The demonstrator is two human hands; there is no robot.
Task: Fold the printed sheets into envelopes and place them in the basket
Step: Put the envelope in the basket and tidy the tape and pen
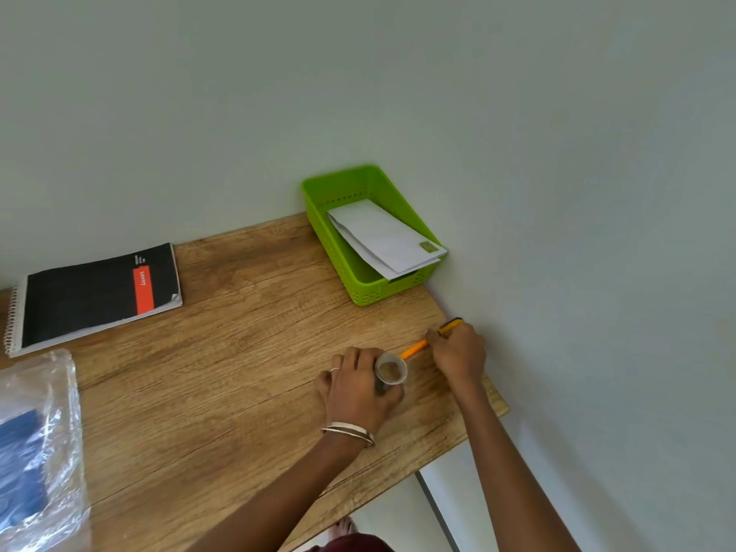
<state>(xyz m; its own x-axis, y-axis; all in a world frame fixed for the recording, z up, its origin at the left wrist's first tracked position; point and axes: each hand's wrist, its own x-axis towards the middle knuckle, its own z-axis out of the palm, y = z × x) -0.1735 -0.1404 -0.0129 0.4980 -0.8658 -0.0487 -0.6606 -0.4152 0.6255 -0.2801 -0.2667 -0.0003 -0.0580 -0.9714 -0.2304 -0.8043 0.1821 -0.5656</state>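
A green plastic basket stands at the table's far right corner against the wall. White folded envelopes lie in it, the top one with a small olive stamp. Nearer me, my left hand is closed around a clear tape roll resting on the wood. Just to its right, my right hand grips an orange pen that lies low over the table beside the wall. No loose printed sheet is in sight.
A black spiral notebook with a red label lies at the far left of the wooden table. A clear plastic bag with blue contents sits at the near left. A wooden ruler lies along the right edge by the wall.
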